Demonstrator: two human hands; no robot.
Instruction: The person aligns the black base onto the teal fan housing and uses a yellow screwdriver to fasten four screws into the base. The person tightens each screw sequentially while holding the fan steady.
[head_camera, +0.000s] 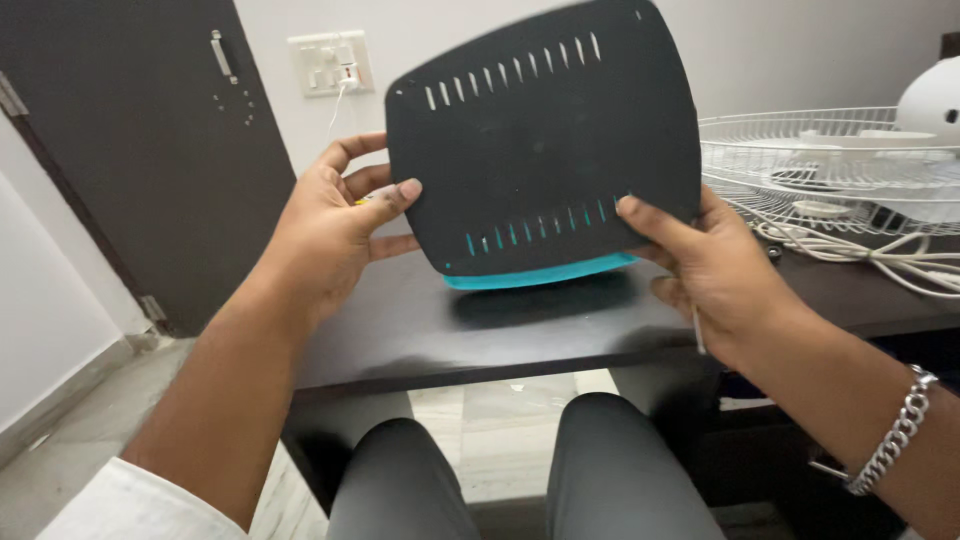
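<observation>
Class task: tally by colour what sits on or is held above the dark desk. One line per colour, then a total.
Black and teal: 1, the vented panel, gripped by left hand and right hand
White: 2, the fan guard and cable
Total: 3

There is just the one view, from a camera on the seated person's head. It looks forward and downward, over the knees, toward the near edge of a dark table (420, 330) and a wall with a switch plate (330, 62) behind. It sits close: the left hand (335, 235) and right hand (710, 265) fill the middle, and a black slotted panel (545, 140) blocks much of the far side.
</observation>
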